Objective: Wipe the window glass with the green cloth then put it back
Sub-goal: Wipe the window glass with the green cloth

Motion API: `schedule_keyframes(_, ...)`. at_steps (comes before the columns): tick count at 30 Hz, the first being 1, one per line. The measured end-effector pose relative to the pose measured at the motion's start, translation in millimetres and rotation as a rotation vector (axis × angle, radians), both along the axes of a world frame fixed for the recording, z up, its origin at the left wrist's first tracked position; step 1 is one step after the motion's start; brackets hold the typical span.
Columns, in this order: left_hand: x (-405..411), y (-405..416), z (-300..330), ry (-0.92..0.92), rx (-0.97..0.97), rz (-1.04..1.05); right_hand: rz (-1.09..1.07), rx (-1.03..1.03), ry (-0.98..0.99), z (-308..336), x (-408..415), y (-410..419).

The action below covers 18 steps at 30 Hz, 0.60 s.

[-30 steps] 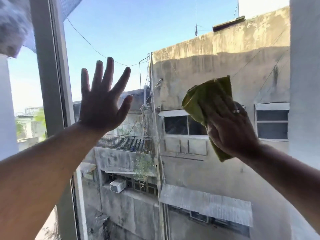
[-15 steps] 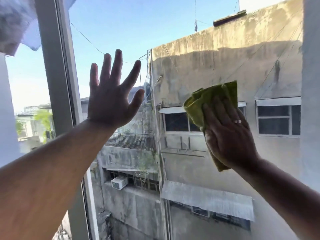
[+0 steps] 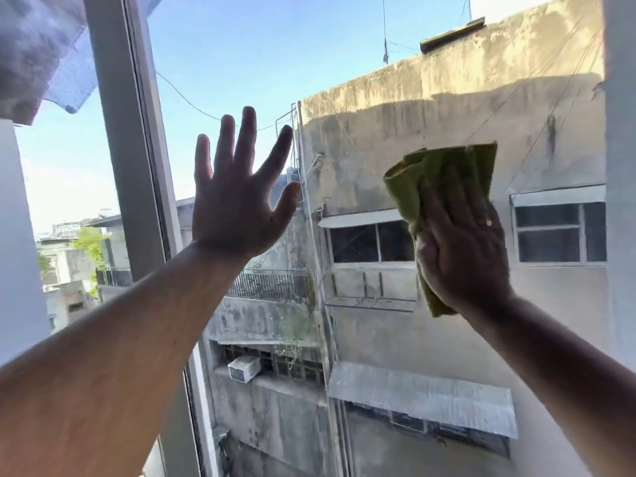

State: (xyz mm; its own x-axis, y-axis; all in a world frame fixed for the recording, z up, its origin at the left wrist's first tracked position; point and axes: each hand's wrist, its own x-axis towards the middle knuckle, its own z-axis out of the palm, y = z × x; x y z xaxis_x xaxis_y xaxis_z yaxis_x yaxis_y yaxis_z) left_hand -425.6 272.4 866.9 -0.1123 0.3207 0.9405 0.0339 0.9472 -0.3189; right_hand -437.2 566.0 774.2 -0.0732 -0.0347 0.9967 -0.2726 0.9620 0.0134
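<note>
Crumpled olive-green fabric cloth (image 3: pixel 437 177) at right of centre, pressed flat to the clear window glass (image 3: pixel 361 132) under right hand (image 3: pixel 464 246), fingers together. Left hand (image 3: pixel 237 208) centre-left, fingers spread, empty. Probably soft, light, bunching easily; best held under palm.

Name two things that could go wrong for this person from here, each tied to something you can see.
1. The left hand lies spread, bare, on the glass, so it may leave prints on the pane being cleaned.
2. The cloth is bunched under the right hand; only part may meet the glass, so streaks or missed patches seem likely.
</note>
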Motion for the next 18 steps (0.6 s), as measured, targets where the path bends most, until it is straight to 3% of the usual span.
schedule_keyframes(2, -2, 0, 0, -0.005, -0.01, -0.002, -0.013, -0.169, -0.012, -3, 2, -42)
schedule_keyframes(3, -3, -2, 0, -0.003, -0.011, -0.001, 0.002, -0.121, -0.012, -13, 3, -66)
schedule_keyframes(7, 0, -5, 0, -0.011, -0.012, 0.01, 0.042, 0.645, -0.029, -78, 9, -101)
schedule_keyframes(9, 3, -3, -1, -0.028, -0.007, -0.006, 0.041, 0.792, -0.006, -76, 8, -64)
schedule_keyframes(10, 3, -2, -1, -0.03, -0.001, -0.008, 0.035, 0.748, 0.004, -66, 6, -44)
schedule_keyframes(13, 4, 1, -3, -0.037, 0.015, -0.005, 0.001, 0.358, -0.003, -22, 2, 0)
schedule_keyframes(16, 4, 2, -2, -0.038, 0.013, -0.006, -0.032, -0.008, 0.029, 13, 0, -26)
schedule_keyframes(18, 4, 0, -1, -0.04, 0.007, -0.011, -0.027, -0.147, 0.032, 13, -1, -65)
